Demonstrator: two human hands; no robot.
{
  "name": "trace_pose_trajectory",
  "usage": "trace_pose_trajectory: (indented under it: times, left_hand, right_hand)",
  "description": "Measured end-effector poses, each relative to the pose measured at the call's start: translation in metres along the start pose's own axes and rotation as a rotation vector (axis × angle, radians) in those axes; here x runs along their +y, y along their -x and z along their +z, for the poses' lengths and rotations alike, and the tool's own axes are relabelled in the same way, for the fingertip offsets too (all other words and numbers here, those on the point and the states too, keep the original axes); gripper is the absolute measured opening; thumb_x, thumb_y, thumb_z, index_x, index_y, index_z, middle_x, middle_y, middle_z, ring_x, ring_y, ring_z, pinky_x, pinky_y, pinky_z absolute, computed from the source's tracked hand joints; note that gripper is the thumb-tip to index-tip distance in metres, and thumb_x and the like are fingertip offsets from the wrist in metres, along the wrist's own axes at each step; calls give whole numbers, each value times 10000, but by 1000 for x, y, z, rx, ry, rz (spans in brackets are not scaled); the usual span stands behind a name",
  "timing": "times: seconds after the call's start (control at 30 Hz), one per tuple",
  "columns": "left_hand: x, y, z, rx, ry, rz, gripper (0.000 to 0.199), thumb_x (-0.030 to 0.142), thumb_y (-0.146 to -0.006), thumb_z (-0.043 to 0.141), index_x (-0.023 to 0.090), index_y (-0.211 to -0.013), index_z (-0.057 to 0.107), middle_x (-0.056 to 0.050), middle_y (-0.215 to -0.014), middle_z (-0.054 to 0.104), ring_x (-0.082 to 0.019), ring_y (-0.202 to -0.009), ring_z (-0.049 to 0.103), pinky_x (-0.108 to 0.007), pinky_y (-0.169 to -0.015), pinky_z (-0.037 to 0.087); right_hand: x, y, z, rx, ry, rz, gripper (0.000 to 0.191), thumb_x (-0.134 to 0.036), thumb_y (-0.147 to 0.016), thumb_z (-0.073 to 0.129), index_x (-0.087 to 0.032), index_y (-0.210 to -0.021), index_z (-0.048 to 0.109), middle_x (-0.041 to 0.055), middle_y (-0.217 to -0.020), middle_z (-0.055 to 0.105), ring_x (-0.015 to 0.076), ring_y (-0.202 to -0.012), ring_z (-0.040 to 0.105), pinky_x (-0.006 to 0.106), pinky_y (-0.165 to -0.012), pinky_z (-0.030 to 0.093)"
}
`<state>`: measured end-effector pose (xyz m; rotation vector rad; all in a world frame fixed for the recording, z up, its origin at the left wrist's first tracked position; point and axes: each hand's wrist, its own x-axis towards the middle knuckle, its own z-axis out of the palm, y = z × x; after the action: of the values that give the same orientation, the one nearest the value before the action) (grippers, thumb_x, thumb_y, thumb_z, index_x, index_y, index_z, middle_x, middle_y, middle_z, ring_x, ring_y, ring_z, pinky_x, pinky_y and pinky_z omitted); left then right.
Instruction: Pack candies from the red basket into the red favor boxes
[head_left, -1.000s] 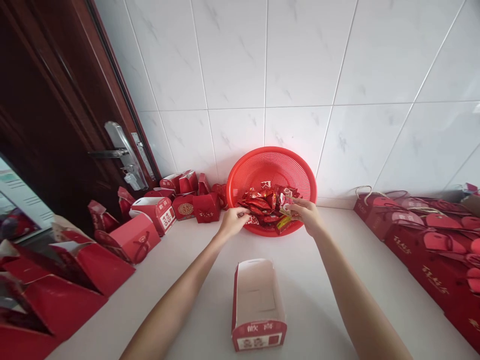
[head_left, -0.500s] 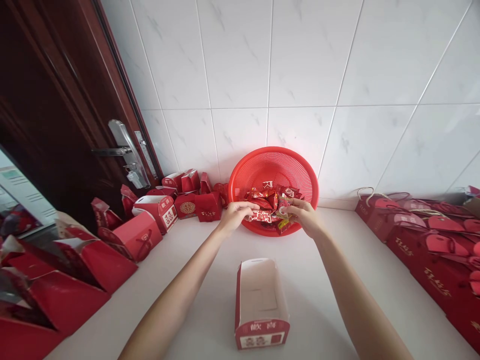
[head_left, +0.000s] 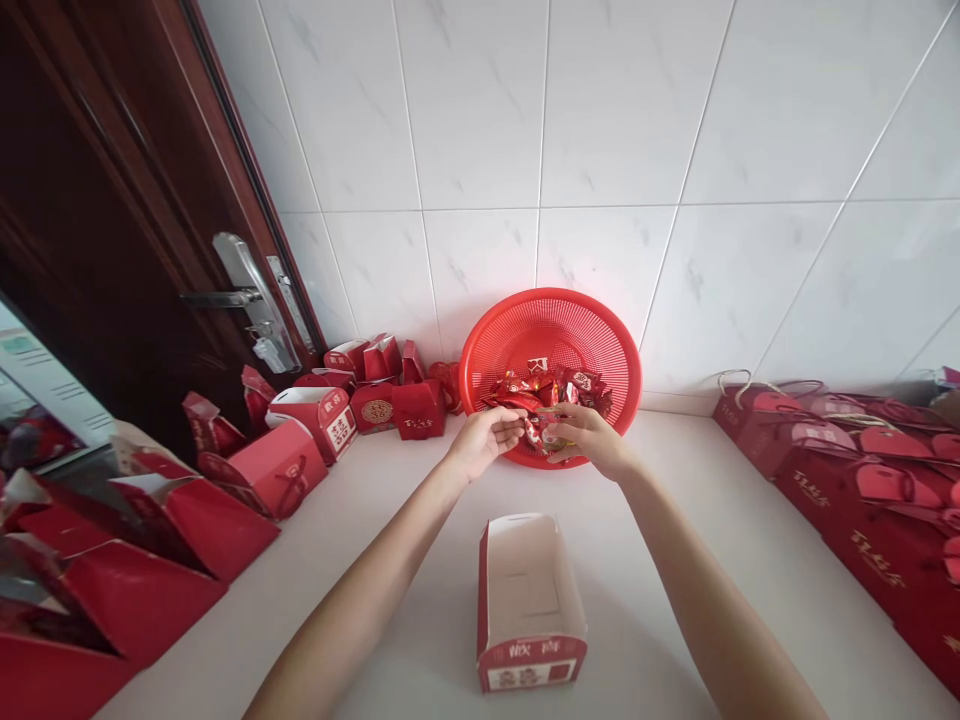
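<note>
A red plastic basket (head_left: 487,345) leans against the tiled wall, with red-wrapped candies (head_left: 592,388) heaped in its lower part. Over the basket's front rim, my left hand (head_left: 489,440) has its fingers curled beside the candies; what it holds, if anything, is too small to name. My right hand (head_left: 589,436) is just to the right, fingers closed round wrapped candies, palm down. Nearer to me on the white surface (head_left: 420,610) stands an open red and white paper box (head_left: 531,665), with nothing inside it.
Red gift boxes (head_left: 262,470) line the left side, below a dark wooden door (head_left: 112,180) with a metal handle. Rows of red bags (head_left: 832,500) with cord handles stand along the right. A tiled wall (head_left: 480,130) rises behind.
Both hands have come closer together over the front of the basket. My right hand has moved left with its candies, and my left hand has turned inward.
</note>
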<state>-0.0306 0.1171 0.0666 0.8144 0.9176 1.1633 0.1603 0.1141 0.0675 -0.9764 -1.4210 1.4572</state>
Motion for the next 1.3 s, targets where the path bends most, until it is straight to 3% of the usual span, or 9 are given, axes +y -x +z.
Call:
trace_pose_trajectory:
  times: [0.2, 0.37, 0.5, 0.8, 0.93, 1.13, 1.3]
  left_hand:
    - [-8, 2, 1, 13, -197, 135, 142, 157, -589, 787, 141, -730, 784, -40, -669, 725, -123, -622, 635, -253, -677, 514]
    - [-14, 1, 1, 96, -457, 381, 140, 267, -632, 811, 178, -739, 793, -50, -785, 775, -185, -765, 677, -299, -769, 522]
    - [-15, -1, -2, 94, -523, 465, 165, 310, -683, 795, 178, -782, 788, -59, -851, 786, -222, -861, 700, -322, -815, 530]
    - [-13, 1, -2, 21, -449, 356, 263, 352, -672, 814, 150, -828, 753, -26, -730, 729, -153, -664, 642, -291, -687, 534]
    - [-8, 2, -2, -38, -458, 329, 292, 396, -694, 795, 149, -843, 742, -30, -765, 731, -147, -673, 641, -287, -692, 532]
    - [-6, 3, -6, -219, -520, 319, 292, 396, -715, 781, 141, -856, 756, -49, -811, 743, -151, -726, 646, -282, -742, 531]
    - [-9, 0, -8, -232, -550, 359, 255, 391, -731, 760, 147, -802, 738, -34, -739, 716, -143, -672, 626, -276, -704, 522]
  right_hand:
    - [4, 0, -1, -91, -48, 50, 370, -250, -638, 832, -179, -978, 706, -2, -745, 720, 157, -715, 705, 327, -786, 610]
    - [2, 2, 0, -120, -86, 46, 431, -276, -587, 894, -186, -976, 731, 8, -794, 741, 162, -761, 707, 326, -781, 606]
    - [2, 2, 2, -99, -109, 67, 466, -237, -561, 910, -195, -983, 716, -4, -775, 738, 162, -772, 708, 329, -792, 608]
    - [6, 1, 1, -84, -79, 53, 483, -247, -589, 902, -185, -1022, 698, 14, -791, 745, 183, -779, 722, 340, -764, 619]
    - [5, 1, 0, -64, -73, 42, 502, -247, -567, 907, -183, -1017, 694, -2, -745, 728, 175, -725, 712, 339, -716, 624]
    - [6, 0, -1, -76, -71, 33, 531, -251, -550, 914, -178, -1036, 715, 25, -796, 757, 186, -757, 721, 313, -694, 611]
    - [3, 1, -3, -76, -78, 43, 517, -276, -592, 902, -170, -1065, 724, 38, -820, 756, 178, -756, 718, 309, -700, 616]
